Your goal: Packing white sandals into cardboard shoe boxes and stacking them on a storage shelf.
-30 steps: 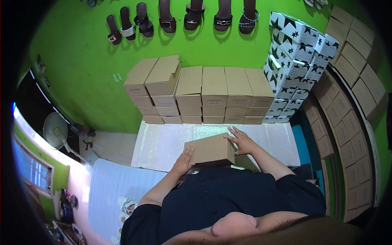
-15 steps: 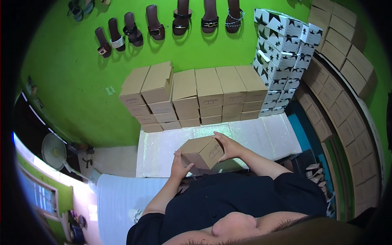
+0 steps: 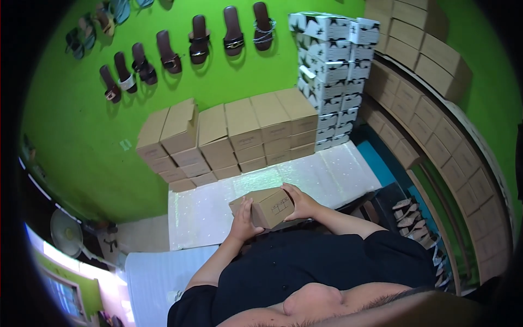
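I hold a small closed brown cardboard box (image 3: 265, 206) in front of my chest, tilted with one corner down. My left hand (image 3: 243, 220) grips its near left side, fingers wrapped over the edge. On the box's right end rests my right hand (image 3: 301, 203), palm pressed against it. Under the box lies a pale glittery mat (image 3: 218, 210) on the floor.
Rows of stacked brown boxes (image 3: 229, 136) stand against the green wall ahead. White patterned boxes (image 3: 329, 71) tower at the right, with more brown boxes (image 3: 430, 114) along the right side. Sandals (image 3: 196, 35) hang on the wall; loose sandals (image 3: 411, 223) lie at my right. A fan (image 3: 68, 234) stands left.
The box has been lifted from lying flat and turned onto a tilt between my hands. My view has shifted left and down.
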Tool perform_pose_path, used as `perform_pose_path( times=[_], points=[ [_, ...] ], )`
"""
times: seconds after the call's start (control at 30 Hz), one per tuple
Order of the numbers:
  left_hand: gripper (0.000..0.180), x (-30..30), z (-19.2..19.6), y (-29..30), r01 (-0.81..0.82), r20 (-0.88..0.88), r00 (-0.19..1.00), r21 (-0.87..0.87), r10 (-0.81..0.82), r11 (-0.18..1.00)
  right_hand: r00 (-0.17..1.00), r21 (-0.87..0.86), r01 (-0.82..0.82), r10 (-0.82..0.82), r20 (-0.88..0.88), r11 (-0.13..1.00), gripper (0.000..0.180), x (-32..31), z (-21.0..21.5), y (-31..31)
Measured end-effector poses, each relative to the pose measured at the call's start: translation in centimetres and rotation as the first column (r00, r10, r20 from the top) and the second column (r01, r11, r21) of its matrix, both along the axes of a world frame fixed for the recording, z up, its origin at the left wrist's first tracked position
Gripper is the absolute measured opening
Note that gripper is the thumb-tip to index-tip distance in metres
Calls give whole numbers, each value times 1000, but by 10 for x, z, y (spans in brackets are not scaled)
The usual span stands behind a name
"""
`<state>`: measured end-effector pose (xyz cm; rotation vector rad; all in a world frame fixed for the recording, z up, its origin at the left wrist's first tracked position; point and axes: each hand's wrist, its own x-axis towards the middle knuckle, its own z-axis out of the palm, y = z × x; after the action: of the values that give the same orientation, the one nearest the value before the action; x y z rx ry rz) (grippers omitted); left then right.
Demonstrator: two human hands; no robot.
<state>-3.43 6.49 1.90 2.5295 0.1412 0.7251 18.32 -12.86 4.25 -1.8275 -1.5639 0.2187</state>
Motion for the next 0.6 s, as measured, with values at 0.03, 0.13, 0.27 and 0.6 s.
perform_pose_path(
  times=[0.03,0.13,0.27,0.6],
  points=[
    [119,8,3,-8,20,5,1000,6,-20,1000,1000,-4,8,-8,-16,1000,121,5,3,-14],
    [116,38,21,-41,89,25,996,13,-89,996,1000,29,17,-17,-7,999,121,30,17,-65],
    [116,73,40,-89,227,34,973,2,-227,974,999,89,49,-51,20,995,117,49,47,-147],
    [114,165,78,-244,494,-42,869,127,-493,860,887,162,416,-439,144,895,99,49,94,-358]
  ],
)
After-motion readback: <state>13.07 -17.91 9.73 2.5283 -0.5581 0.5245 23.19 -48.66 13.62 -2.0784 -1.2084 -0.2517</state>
